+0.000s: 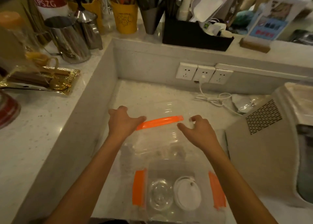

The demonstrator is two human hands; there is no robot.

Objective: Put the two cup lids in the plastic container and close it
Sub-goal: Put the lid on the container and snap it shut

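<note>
Container lid (157, 135) gripped at far edge by left hand (122, 120) and right hand (198, 130). Thin clear plastic judged light, flexible. Two cup lids (174, 194) seated in plastic container (169, 173), nearer than hands.

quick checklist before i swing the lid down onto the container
1. Clear domed cup lid inside the clear plastic container: ok.
2. White flat cup lid inside, beside it: ok.
3. Left hand and right hand both on the clear container lid, at its far orange clip: ok.
4. Left orange side clip and right one flipped outward: ok.
5. Container rim free of obstructions: cannot tell, it is transparent.
6. Container closed: not ok.
</note>
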